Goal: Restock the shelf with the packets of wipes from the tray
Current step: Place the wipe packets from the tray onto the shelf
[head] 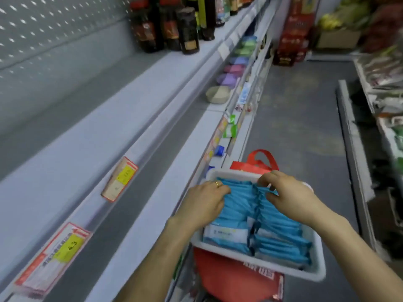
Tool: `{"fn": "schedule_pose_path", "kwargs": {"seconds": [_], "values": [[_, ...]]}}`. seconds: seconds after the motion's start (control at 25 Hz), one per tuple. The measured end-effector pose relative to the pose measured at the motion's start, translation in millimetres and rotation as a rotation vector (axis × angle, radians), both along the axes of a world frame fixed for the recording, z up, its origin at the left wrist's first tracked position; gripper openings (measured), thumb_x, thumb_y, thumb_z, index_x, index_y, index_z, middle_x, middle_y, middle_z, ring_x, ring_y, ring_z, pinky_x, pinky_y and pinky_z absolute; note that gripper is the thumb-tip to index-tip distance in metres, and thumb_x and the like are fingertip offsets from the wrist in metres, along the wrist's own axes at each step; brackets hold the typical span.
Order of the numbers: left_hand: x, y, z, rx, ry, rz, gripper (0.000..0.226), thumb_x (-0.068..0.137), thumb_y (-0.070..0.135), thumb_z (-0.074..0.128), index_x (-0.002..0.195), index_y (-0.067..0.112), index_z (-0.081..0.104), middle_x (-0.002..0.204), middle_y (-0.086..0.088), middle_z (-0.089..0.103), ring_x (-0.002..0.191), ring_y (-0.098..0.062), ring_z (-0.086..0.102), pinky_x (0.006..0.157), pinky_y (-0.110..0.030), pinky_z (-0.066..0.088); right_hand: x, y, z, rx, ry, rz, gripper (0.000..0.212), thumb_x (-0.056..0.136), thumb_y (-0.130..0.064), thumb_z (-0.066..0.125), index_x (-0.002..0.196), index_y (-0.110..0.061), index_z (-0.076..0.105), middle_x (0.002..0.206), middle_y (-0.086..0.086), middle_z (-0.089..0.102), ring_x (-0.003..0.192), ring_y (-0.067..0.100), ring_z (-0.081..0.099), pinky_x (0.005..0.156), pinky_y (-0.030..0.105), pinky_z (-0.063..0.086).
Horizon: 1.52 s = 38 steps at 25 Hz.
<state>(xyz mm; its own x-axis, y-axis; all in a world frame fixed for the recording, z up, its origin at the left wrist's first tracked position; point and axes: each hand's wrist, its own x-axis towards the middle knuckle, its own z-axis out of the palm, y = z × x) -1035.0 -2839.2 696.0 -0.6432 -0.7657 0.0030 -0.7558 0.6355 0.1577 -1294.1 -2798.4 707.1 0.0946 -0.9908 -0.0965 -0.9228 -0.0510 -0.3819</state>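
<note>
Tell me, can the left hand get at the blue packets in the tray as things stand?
Probably yes. The left hand already rests on the left row of packets in the tray, fingers curled over their tops. Nothing covers them; the right hand works the other row, out of its way.

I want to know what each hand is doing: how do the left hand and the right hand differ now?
The left hand lies knuckles-up on the left row of blue packets; the right hand pinches packet tops in the right row. The left hand wears a ring; the right hand shows none. Both reach into the white tray.
</note>
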Motion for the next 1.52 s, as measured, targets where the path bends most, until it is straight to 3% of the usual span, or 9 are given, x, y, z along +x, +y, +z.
{"fn": "schedule_pose_path", "kwargs": {"seconds": [0.12, 0.28, 0.6, 0.8, 0.96, 1.12, 1.2, 1.36, 1.52], "values": [[4, 15, -42, 0.134, 0.018, -0.024, 0.034, 0.092, 0.024, 0.053, 0.125, 0.031, 0.061, 0.124, 0.007, 0.063, 0.116, -0.021, 0.061, 0.084, -0.043, 0.056, 3, 40, -39, 0.136, -0.018, -0.042, 0.03, 0.094, -0.02, 0.064, 0.121, -0.03, 0.059, 0.122, -0.009, 0.057, 0.111, 0.018, 0.06, 0.091, 0.041, 0.052], [8, 22, -71, 0.177, -0.003, -0.066, 0.032, 0.092, 0.024, 0.054, 0.122, 0.031, 0.063, 0.118, 0.008, 0.064, 0.113, -0.02, 0.061, 0.082, -0.04, 0.055, 2, 73, -67, 0.222, 0.001, -0.05, 0.031, 0.092, -0.019, 0.063, 0.121, -0.029, 0.058, 0.118, -0.008, 0.058, 0.109, 0.019, 0.059, 0.087, 0.039, 0.053], [13, 34, -74, 0.218, 0.081, -0.131, 0.031, 0.096, 0.024, 0.06, 0.126, 0.027, 0.063, 0.122, 0.011, 0.058, 0.116, -0.013, 0.051, 0.094, -0.032, 0.047, 1, 110, -65, -0.06, -0.055, -0.115, 0.037, 0.081, -0.003, 0.069, 0.109, -0.026, 0.063, 0.111, -0.01, 0.057, 0.103, 0.017, 0.055, 0.079, 0.038, 0.054], [20, 41, -66, 0.439, 0.11, -0.185, 0.023, 0.096, 0.033, 0.066, 0.118, 0.034, 0.063, 0.115, 0.019, 0.056, 0.108, -0.004, 0.054, 0.092, -0.032, 0.049, -2, 120, -58, 0.109, -0.01, 0.051, 0.016, 0.088, -0.022, 0.069, 0.096, -0.033, 0.06, 0.1, -0.017, 0.058, 0.092, 0.009, 0.059, 0.076, 0.038, 0.057], [17, 32, -67, 0.55, 0.06, -0.244, 0.022, 0.092, 0.014, 0.066, 0.099, 0.034, 0.067, 0.104, 0.016, 0.061, 0.098, -0.004, 0.058, 0.089, -0.036, 0.051, -7, 115, -59, 0.15, 0.028, 0.147, 0.018, 0.087, -0.023, 0.068, 0.098, -0.033, 0.059, 0.104, -0.016, 0.055, 0.098, 0.01, 0.057, 0.078, 0.038, 0.055], [13, 21, -72, 0.629, -0.017, -0.309, 0.023, 0.095, 0.018, 0.067, 0.102, 0.038, 0.074, 0.108, 0.018, 0.065, 0.1, -0.001, 0.059, 0.094, -0.03, 0.049, -11, 109, -63, 0.178, 0.042, 0.229, 0.021, 0.089, -0.02, 0.067, 0.103, -0.037, 0.066, 0.11, -0.017, 0.053, 0.105, 0.009, 0.057, 0.081, 0.031, 0.053], [12, 17, -74, 0.63, -0.047, -0.326, 0.02, 0.096, 0.023, 0.067, 0.107, 0.038, 0.074, 0.109, 0.021, 0.064, 0.1, 0.001, 0.059, 0.094, -0.027, 0.049, -12, 108, -63, 0.184, 0.058, 0.272, 0.027, 0.091, -0.019, 0.066, 0.109, -0.039, 0.07, 0.113, -0.018, 0.054, 0.108, 0.008, 0.057, 0.08, 0.027, 0.05], [9, 14, -78, 0.567, -0.08, -0.334, 0.021, 0.095, 0.023, 0.069, 0.109, 0.039, 0.071, 0.105, 0.023, 0.057, 0.096, 0.003, 0.052, 0.087, -0.023, 0.045, -11, 101, -62, 0.199, 0.084, 0.381, 0.035, 0.092, -0.017, 0.065, 0.116, -0.041, 0.07, 0.115, -0.017, 0.054, 0.109, 0.009, 0.056, 0.083, 0.033, 0.054], [8, 13, -80, 0.525, -0.1, -0.338, 0.025, 0.092, 0.018, 0.069, 0.106, 0.039, 0.07, 0.107, 0.018, 0.061, 0.099, -0.001, 0.056, 0.088, -0.028, 0.048, -9, 91, -63, 0.23, 0.099, 0.44, 0.039, 0.091, -0.01, 0.063, 0.116, -0.039, 0.071, 0.117, -0.013, 0.056, 0.109, 0.013, 0.058, 0.084, 0.036, 0.055]]}}
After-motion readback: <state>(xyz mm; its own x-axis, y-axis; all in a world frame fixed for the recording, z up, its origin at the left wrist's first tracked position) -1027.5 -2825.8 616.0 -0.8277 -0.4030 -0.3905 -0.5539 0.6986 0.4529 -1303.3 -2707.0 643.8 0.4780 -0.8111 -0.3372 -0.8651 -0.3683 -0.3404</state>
